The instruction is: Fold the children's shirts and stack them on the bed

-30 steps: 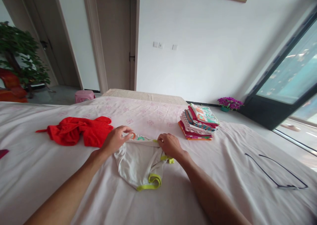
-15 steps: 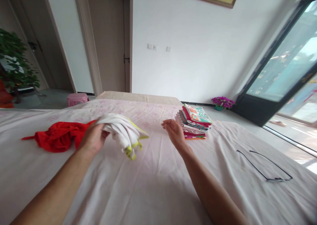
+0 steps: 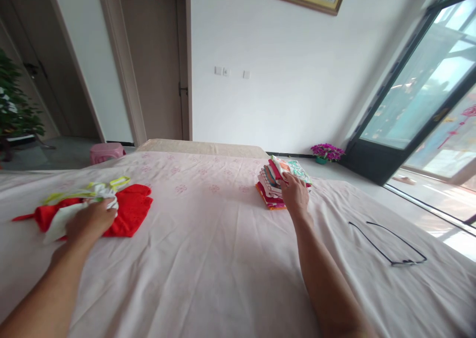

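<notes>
My left hand (image 3: 92,219) is closed on a bunched white cloth with yellow edging (image 3: 61,220), over at the left. Yellow bands of it loop out beyond my fingers. Under and around it lies a crumpled red cloth (image 3: 132,211). To the right, my right hand (image 3: 296,194) rests against the near side and top of a stack of folded cloths (image 3: 268,185). Its fingers reach onto the topmost cloth, white with an orange and green print (image 3: 297,167); the thumb is hidden.
A pale sheet with pink flowers (image 3: 208,229) covers the wide surface. Dark-framed eyeglasses (image 3: 405,262) lie unfolded at the right. Beyond stand a pink stool (image 3: 107,152), purple flowers in a pot (image 3: 327,152), a leafy plant (image 3: 18,105) and a glass door (image 3: 405,100).
My left hand has carried the white cloth leftward and down onto the red cloth. My right hand has moved from beside the stack onto it. The view has shifted slightly right.
</notes>
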A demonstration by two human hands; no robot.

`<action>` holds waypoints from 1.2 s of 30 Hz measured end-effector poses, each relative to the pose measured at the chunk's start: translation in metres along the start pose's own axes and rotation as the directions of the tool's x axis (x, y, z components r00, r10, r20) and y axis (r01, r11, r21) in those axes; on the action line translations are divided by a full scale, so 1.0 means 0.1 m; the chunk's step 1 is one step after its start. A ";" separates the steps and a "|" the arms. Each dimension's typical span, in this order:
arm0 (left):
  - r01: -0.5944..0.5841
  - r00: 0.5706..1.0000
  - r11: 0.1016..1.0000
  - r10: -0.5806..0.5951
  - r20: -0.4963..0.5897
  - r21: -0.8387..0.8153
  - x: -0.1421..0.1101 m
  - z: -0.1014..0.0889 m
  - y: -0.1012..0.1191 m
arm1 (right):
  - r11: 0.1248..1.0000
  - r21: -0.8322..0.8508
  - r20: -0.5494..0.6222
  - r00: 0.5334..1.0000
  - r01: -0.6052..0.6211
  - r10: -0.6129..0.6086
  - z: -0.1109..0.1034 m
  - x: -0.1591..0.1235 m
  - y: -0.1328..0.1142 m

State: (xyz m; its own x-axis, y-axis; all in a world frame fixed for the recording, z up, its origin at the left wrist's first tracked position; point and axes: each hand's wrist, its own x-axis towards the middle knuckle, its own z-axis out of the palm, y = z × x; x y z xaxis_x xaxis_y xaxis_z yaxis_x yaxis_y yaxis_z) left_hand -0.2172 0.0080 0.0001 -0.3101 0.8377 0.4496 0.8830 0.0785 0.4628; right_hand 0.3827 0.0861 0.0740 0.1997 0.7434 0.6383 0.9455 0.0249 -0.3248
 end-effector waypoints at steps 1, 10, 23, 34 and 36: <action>0.099 0.993 0.991 -0.092 -0.075 0.091 -0.02 0.03 0.10 | 1.000 -0.005 -0.006 1.000 -0.007 0.007 0.01 0.01 0.05; -0.473 0.868 0.879 0.453 0.202 0.060 -0.30 0.47 0.99 | 0.978 0.198 -0.084 0.993 -0.064 0.082 -0.26 0.02 -0.27; -0.114 0.991 0.917 0.080 0.105 0.381 -0.32 0.47 0.20 | 0.198 0.734 0.675 0.731 -0.650 -0.102 0.28 -0.68 -1.21; -0.263 0.965 0.955 0.259 0.048 0.140 -0.32 0.41 0.79 | 0.723 0.624 0.662 0.293 0.296 -0.690 0.03 -0.85 -1.21; -0.287 0.953 0.957 0.282 0.108 0.033 -0.35 0.44 0.90 | 0.692 0.572 0.638 0.290 0.441 -0.713 -0.03 -0.93 -1.28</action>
State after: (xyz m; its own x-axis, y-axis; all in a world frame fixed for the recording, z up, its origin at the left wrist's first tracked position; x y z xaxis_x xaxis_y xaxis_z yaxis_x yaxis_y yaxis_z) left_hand -0.1120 0.0094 -0.0074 -0.0083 0.8791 0.4765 0.9458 -0.1478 0.2891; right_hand 0.2434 0.0124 0.0584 -0.7805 0.6245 -0.0286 0.5946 0.7275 -0.3424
